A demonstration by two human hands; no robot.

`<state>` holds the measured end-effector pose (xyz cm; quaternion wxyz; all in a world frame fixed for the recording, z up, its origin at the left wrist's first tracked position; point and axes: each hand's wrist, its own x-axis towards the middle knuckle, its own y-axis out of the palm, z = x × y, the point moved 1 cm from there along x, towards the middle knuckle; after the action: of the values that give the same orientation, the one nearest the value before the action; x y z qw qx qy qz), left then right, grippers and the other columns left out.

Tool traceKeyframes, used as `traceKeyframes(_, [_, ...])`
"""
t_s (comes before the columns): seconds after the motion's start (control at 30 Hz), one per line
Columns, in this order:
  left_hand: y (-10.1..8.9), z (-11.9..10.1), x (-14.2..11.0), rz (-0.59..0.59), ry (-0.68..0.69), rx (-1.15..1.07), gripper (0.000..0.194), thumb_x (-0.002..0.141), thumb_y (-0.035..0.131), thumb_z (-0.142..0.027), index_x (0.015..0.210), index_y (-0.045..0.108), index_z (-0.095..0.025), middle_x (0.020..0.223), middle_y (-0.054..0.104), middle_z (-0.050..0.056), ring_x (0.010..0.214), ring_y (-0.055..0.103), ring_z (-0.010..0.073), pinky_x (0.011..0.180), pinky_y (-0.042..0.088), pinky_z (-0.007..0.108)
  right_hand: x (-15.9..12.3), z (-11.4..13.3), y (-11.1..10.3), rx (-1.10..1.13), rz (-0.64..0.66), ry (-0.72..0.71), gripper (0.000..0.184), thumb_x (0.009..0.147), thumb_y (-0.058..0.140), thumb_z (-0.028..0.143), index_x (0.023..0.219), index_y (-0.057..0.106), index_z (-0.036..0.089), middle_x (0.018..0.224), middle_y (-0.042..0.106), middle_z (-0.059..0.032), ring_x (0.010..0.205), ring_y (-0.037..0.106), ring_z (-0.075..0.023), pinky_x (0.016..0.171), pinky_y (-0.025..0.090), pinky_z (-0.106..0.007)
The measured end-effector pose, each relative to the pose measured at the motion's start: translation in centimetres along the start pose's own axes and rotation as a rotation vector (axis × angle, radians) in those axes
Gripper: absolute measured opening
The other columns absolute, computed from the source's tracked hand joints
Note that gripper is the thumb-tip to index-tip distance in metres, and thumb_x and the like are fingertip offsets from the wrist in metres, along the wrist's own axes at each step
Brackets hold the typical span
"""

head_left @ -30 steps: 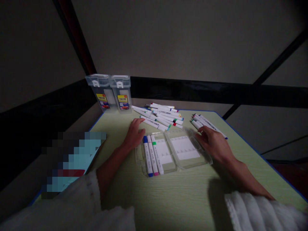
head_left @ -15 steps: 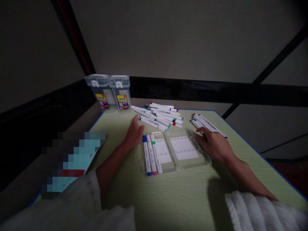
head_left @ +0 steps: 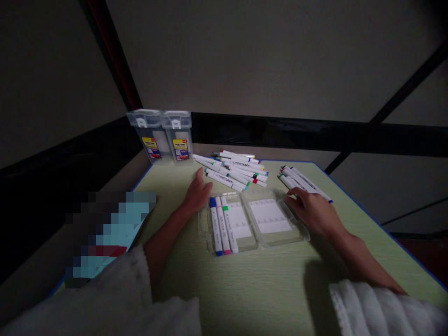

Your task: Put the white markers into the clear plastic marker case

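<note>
An opened clear plastic case [head_left: 264, 239] lies flat on the table, with white paper inserts in both halves. Three white markers [head_left: 224, 228] with blue, pink and green bands lie side by side in its left half. My left hand [head_left: 199, 192] rests by the case's upper left corner, thumb and finger apart, holding nothing. Over the right edge of the case hovers my right hand [head_left: 311, 209], its fingers loosely bent and apart with nothing seen in them; whether it touches the rim I cannot tell. Beyond the case is a loose pile of white markers [head_left: 238, 170] with coloured ends.
Two clear lidded marker boxes [head_left: 182, 140] stand at the back left of the table [head_left: 252, 294]. Several more markers [head_left: 304, 179] lie in a group at the right, just beyond my right hand. A blurred-out light blue object [head_left: 115, 233] is at the left edge.
The whole view has shifted slightly, so everything sits a little further right. Both hands keep nearly the same place beside the case, and the markers have not moved.
</note>
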<state>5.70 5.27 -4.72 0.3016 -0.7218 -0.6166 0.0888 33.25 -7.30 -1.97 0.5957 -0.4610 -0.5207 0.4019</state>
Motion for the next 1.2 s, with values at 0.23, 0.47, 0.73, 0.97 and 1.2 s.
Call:
traceKeyframes(0.23, [-0.1, -0.3, 0.3, 0.027, 0.015, 0.105, 0.056, 0.070, 0.042, -0.014, 0.124, 0.028, -0.012, 0.129, 0.041, 0.015, 0.122, 0.036, 0.0255, 0.102, 0.026, 0.042, -0.1, 0.0, 0.0, -0.007, 0.008, 0.005, 0.023, 0.082, 0.040, 0.033, 0.091, 0.058, 0.021, 0.074, 0.065, -0.0063, 0.063, 0.059, -0.0202, 0.050, 0.032, -0.025])
traceKeyframes(0.47, [-0.3, -1.1, 0.1, 0.037, 0.020, 0.195, 0.052, 0.071, 0.044, -0.017, 0.121, 0.032, -0.010, 0.125, 0.045, 0.016, 0.117, 0.041, 0.0264, 0.100, 0.029, 0.043, -0.1, 0.1, -0.1, -0.011, 0.020, 0.002, 0.022, 0.082, 0.039, 0.031, 0.089, 0.058, 0.021, 0.075, 0.065, -0.0071, 0.065, 0.060, -0.0206, 0.051, 0.033, -0.025])
traceKeyframes(0.73, [-0.2, -0.6, 1.2, 0.031, -0.013, 0.185, 0.058, 0.067, 0.049, -0.015, 0.123, 0.031, -0.014, 0.128, 0.042, 0.014, 0.119, 0.039, 0.0277, 0.100, 0.029, 0.044, -0.1, 0.3, -0.2, -0.023, 0.026, 0.003, 0.023, 0.083, 0.039, 0.031, 0.089, 0.058, 0.020, 0.076, 0.065, -0.0073, 0.065, 0.060, -0.0205, 0.052, 0.033, -0.025])
traceKeyframes(0.97, [0.0, -0.5, 1.1, 0.005, 0.084, 0.257, 0.048, 0.066, 0.051, -0.014, 0.113, 0.044, -0.014, 0.115, 0.053, 0.011, 0.108, 0.048, 0.0237, 0.095, 0.035, 0.039, -0.1, 0.2, -0.1, -0.021, 0.043, 0.005, 0.025, 0.083, 0.038, 0.034, 0.088, 0.058, 0.020, 0.074, 0.065, -0.0070, 0.064, 0.060, -0.0205, 0.051, 0.032, -0.025])
traceKeyframes(1.2, [-0.3, -0.7, 1.0, -0.020, 0.175, 0.255, 0.023, 0.063, 0.053, -0.011, 0.085, 0.060, -0.016, 0.091, 0.059, 0.005, 0.092, 0.054, 0.0186, 0.088, 0.040, 0.033, -0.1, 0.4, -0.4, -0.036, 0.070, 0.010, 0.026, 0.084, 0.036, 0.034, 0.090, 0.057, 0.020, 0.080, 0.065, -0.0087, 0.069, 0.061, -0.0220, 0.052, 0.033, -0.025])
